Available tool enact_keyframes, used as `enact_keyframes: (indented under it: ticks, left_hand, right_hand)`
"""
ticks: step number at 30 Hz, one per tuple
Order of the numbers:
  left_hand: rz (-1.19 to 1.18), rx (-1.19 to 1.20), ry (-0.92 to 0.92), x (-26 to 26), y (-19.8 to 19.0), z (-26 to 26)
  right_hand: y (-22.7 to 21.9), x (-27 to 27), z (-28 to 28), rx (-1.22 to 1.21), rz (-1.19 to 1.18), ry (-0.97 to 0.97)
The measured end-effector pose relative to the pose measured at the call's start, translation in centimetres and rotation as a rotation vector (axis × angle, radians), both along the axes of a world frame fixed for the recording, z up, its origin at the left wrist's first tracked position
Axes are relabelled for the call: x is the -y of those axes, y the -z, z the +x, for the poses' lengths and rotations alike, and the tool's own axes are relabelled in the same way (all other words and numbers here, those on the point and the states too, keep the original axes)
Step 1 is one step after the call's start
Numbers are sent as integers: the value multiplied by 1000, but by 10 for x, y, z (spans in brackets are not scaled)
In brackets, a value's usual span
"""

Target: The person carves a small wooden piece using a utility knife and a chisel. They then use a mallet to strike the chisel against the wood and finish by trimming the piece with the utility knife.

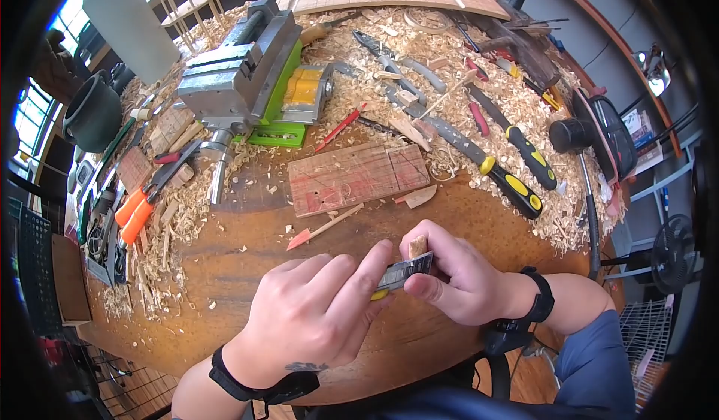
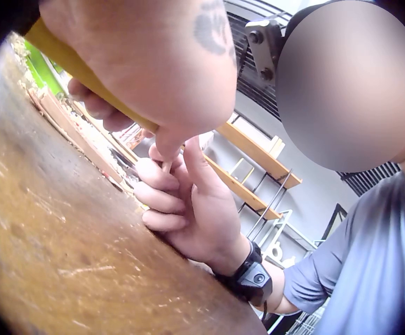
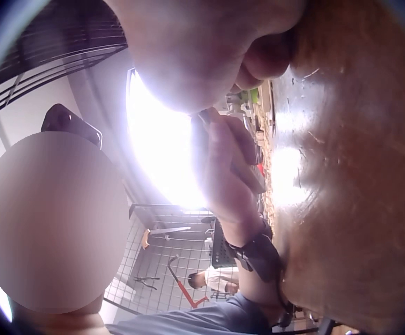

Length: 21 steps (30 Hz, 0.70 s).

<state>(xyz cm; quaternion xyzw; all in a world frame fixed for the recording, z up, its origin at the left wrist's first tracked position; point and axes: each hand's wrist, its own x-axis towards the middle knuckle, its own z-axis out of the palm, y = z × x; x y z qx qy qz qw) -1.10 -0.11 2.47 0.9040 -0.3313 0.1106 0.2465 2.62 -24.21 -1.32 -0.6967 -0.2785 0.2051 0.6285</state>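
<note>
My left hand (image 1: pixel 318 311) grips a utility knife (image 1: pixel 397 272) with a grey blade end and a yellow handle, most of it hidden in the fist. In the left wrist view the knife's yellow body (image 2: pixel 91 80) shows under the palm. My right hand (image 1: pixel 468 278) pinches a small pale wood piece (image 1: pixel 417 246) between thumb and fingers. The blade end overlaps the wood just above the right thumb. Both hands are close together over the near side of the wooden table (image 1: pixel 225 270).
A marked wood board (image 1: pixel 359 179) lies ahead, with a red-tipped wooden stick (image 1: pixel 322 229) before it. A metal vise (image 1: pixel 232 75) stands back left, orange-handled pliers (image 1: pixel 135 214) at left. Yellow-black handled rasps (image 1: pixel 517 188) and wood shavings (image 1: pixel 558 203) spread at right.
</note>
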Motion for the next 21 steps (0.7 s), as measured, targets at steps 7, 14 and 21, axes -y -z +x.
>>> enact_keyframes:
  ticks: [7,14,21]
  left_hand:
    - [21,33,-5,0,-1,-1]
    - [22,14,-9,0,1,-1]
    - [21,4,-4,0,0,-2]
  right_hand:
    - [2,3,0,51,-47,-42]
    - [3,-3,-2,-85,77,15]
    - [3,3,1,-6,-32,-56]
